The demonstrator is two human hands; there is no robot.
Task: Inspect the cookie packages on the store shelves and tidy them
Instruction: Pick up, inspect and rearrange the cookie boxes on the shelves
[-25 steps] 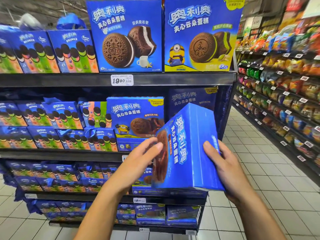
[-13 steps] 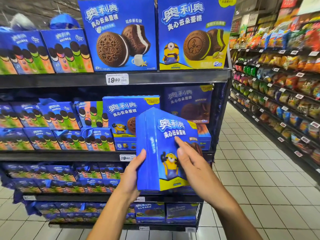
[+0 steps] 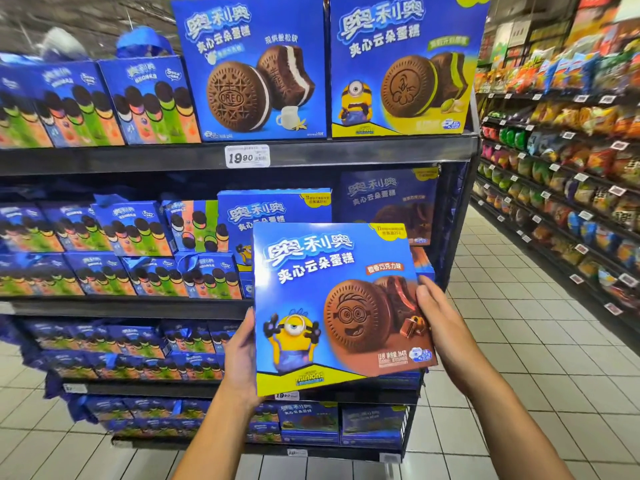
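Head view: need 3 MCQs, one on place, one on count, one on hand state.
1. Where is the held box?
A. in front of the middle shelf
B. on the floor
C. on the top shelf

2. How many large boxes stand on the top shelf at its right end?
A. one
B. two
C. four

3. What is the left hand doing?
A. hanging free
B. gripping the box's left edge
C. touching the price tag

Answers: 1 A, box held up before it; 2 B, two side by side; 3 B, fingers wrap behind the edge; the right hand grips the other side.
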